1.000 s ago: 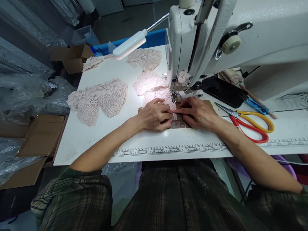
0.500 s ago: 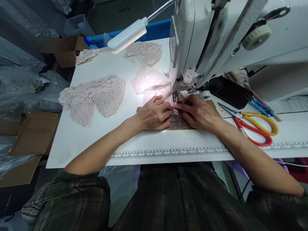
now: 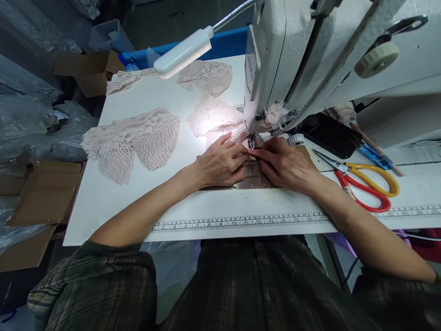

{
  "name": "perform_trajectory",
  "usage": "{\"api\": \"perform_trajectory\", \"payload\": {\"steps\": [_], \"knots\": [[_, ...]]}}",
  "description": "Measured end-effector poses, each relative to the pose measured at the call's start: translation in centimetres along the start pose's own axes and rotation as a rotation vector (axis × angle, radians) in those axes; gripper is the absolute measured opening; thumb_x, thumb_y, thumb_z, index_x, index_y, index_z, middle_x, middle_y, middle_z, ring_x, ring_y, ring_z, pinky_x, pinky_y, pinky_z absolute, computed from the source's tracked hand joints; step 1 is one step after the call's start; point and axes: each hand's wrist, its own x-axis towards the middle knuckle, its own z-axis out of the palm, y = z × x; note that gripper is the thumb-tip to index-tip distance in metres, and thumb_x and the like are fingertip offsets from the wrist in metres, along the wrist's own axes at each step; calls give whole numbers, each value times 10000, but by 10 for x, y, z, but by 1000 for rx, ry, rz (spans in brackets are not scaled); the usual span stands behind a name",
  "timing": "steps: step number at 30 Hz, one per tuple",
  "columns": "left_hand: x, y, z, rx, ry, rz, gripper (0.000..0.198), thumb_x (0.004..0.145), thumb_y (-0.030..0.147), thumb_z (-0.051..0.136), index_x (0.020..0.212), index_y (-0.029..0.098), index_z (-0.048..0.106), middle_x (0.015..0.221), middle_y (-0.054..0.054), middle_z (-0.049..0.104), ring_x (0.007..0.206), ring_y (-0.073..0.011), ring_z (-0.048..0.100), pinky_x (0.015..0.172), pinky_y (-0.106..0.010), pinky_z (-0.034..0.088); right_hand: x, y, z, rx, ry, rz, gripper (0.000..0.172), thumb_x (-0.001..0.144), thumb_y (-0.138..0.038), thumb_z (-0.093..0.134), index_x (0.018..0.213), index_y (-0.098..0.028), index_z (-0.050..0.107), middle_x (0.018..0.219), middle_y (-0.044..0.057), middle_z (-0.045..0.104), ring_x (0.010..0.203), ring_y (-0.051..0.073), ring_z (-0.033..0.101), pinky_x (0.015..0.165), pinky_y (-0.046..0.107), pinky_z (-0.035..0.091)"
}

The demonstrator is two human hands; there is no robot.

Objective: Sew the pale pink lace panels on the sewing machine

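Observation:
A pale pink lace piece (image 3: 218,117) runs under the presser foot (image 3: 255,140) of the white sewing machine (image 3: 267,59). My left hand (image 3: 222,162) lies over the near end of the lace, fingers curled and holding it just left of the foot. With thumb and forefinger pinched together, my right hand (image 3: 287,164) grips the lace edge right in front of the foot. The fingertips of both hands almost meet there. Under them is the brownish metal plate (image 3: 253,177) of the machine bed. My fingers hide the lace's near end.
More lace pieces (image 3: 134,140) lie at the left of the white table (image 3: 113,211). A lamp (image 3: 184,53) hangs over the back. At right are scissors (image 3: 374,184), a black phone (image 3: 329,133) and a blue tool (image 3: 375,155). A printed ruler (image 3: 241,224) follows the front edge.
The view has shifted slightly. Both hands stay at the presser foot, and the small bit of lace showing between the fingertips is now mostly covered.

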Motion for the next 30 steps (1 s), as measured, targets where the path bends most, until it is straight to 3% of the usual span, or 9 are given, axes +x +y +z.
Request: {"api": "perform_trajectory", "payload": {"steps": [4, 9, 11, 14, 19, 22, 26, 30], "knots": [[0, -1, 1, 3, 4, -3, 251, 934, 262, 543, 1084, 135, 699, 1159, -133, 689, 1168, -302, 654, 1079, -532, 464, -3, 0, 0, 17, 9, 4, 433, 993, -327, 435, 1342, -217, 665, 1162, 180, 607, 1083, 312, 551, 895, 487, 518], [0, -3, 4, 24, 9, 1, 269, 943, 294, 526, 1102, 138, 676, 1155, -118, 683, 968, -248, 682, 1051, -520, 475, -6, -2, -1, 26, 22, -26, 388, 987, -316, 465, 1271, -215, 709, 1161, 173, 618, 1087, 308, 546, 921, 499, 500], [1, -4, 4, 20, 26, 16, 262, 938, 293, 529, 1094, 139, 673, 1148, -118, 680, 994, -257, 679, 1034, -523, 485, -5, -3, -1, 20, 22, -24, 397, 990, -315, 456, 1285, -212, 701, 1160, 178, 616, 1095, 314, 543, 912, 501, 499], [1, -5, 4, 0, 58, 31, 251, 924, 281, 543, 1093, 146, 670, 1144, -119, 683, 1062, -273, 667, 1059, -561, 466, -5, -4, 1, 14, 25, -15, 403, 989, -320, 453, 1295, -219, 695, 1166, 178, 612, 1102, 317, 539, 903, 500, 499], [1, -7, 5, -4, 63, 19, 232, 896, 300, 562, 1067, 199, 681, 1133, -85, 711, 992, -266, 661, 1118, -636, 386, -6, -3, -1, 75, 56, -10, 391, 972, -339, 476, 1262, -228, 713, 1148, 165, 622, 1082, 306, 557, 912, 495, 500], [2, -7, 6, -4, 83, 26, 218, 896, 308, 557, 1036, 206, 689, 1113, -77, 720, 1010, -273, 644, 1084, -575, 427, -4, 0, -6, 220, 93, 78, 386, 948, -317, 493, 1237, -212, 727, 1082, 137, 644, 928, 242, 610, 834, 420, 524], [2, -5, 6, -15, 66, 28, 236, 889, 268, 545, 1036, 158, 694, 1132, -115, 707, 919, -251, 630, 904, -460, 505, -2, 4, -11, 321, 163, 317, 369, 923, -308, 495, 1125, -150, 760, 764, 62, 610, 653, 172, 552, 635, 328, 478], [2, -4, 5, 39, 50, 29, 258, 899, 289, 539, 1031, 141, 704, 1141, -131, 702, 832, -235, 612, 840, -453, 486, -3, 2, -7, 281, 184, 258, 358, 921, -301, 507, 1145, -178, 757, 860, 75, 667, 732, 191, 608, 696, 340, 502]]}}
